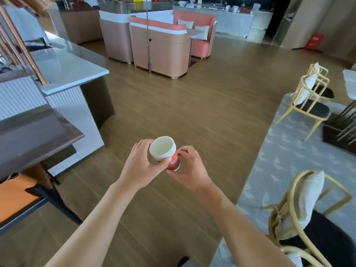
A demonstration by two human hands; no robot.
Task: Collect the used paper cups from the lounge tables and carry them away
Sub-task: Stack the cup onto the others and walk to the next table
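A stack of several nested paper cups (165,152), red outside with white rims and a cream inside, is held tilted in front of me over the wooden floor, its mouth turned up and to the left. My left hand (141,163) grips the rim end, thumb across the stacked rims. My right hand (189,170) pinches the red base end between curled fingers and thumb.
A white-topped counter (73,72) and a dark ledge (34,135) stand on the left. Pink booth sofas (163,47) are ahead. Gold-framed chairs (308,105) with cushions stand on a grey carpet (277,155) at right, one chair (308,209) close by.
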